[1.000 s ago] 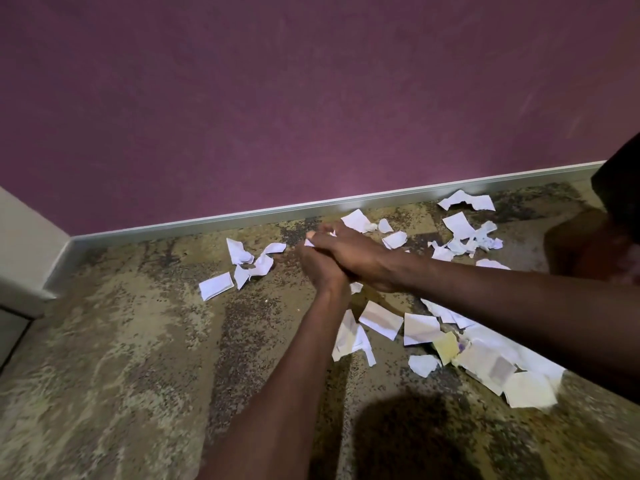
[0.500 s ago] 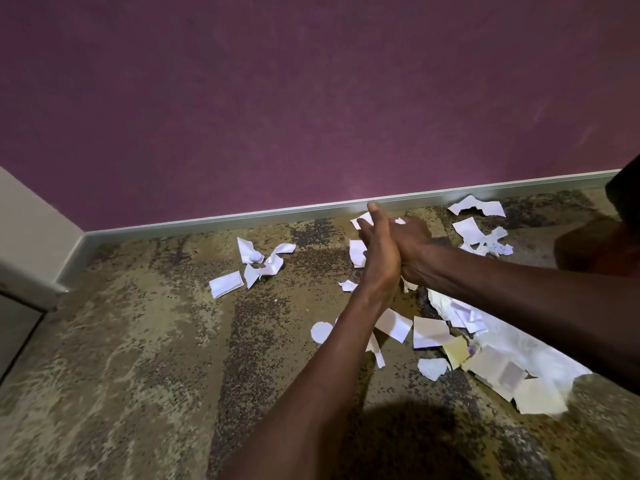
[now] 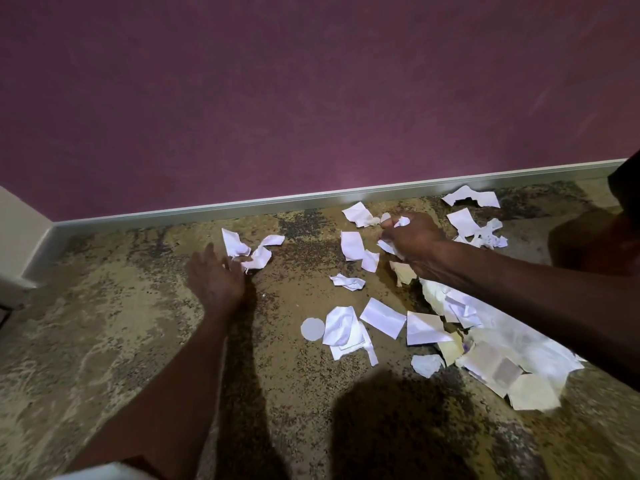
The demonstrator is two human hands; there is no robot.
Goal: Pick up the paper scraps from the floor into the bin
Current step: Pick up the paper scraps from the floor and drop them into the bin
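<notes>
Fingers (image 3: 398, 233) of the right hand (image 3: 414, 242) are curled around a bunch of white scraps (image 3: 401, 222), with crumpled paper poking out above the thumb and a flat piece (image 3: 386, 245) hanging below the knuckles. Over to the left, the left hand (image 3: 214, 277) hovers low over the floor (image 3: 138, 323) with its fingers (image 3: 207, 252) spread and relaxed, holding nothing; its fingertips are just beside a small cluster of torn paper (image 3: 251, 249) that lies near the skirting board (image 3: 242, 207).

Most of the paper scraps (image 3: 353, 325) are still on the floor: a loose scatter between the two arms, a few more against the skirting on the far right (image 3: 472, 197), and a thicker heap of white and yellowish sheets (image 3: 502, 362) under the right forearm (partly hidden by it). One round cut-out (image 3: 312, 329) lies at the left edge of the middle group. A purple wall (image 3: 311, 98) rises behind. At the right edge there is a dark shape (image 3: 627, 181), too cut off to identify, so I cannot tell whether it is the bin.
</notes>
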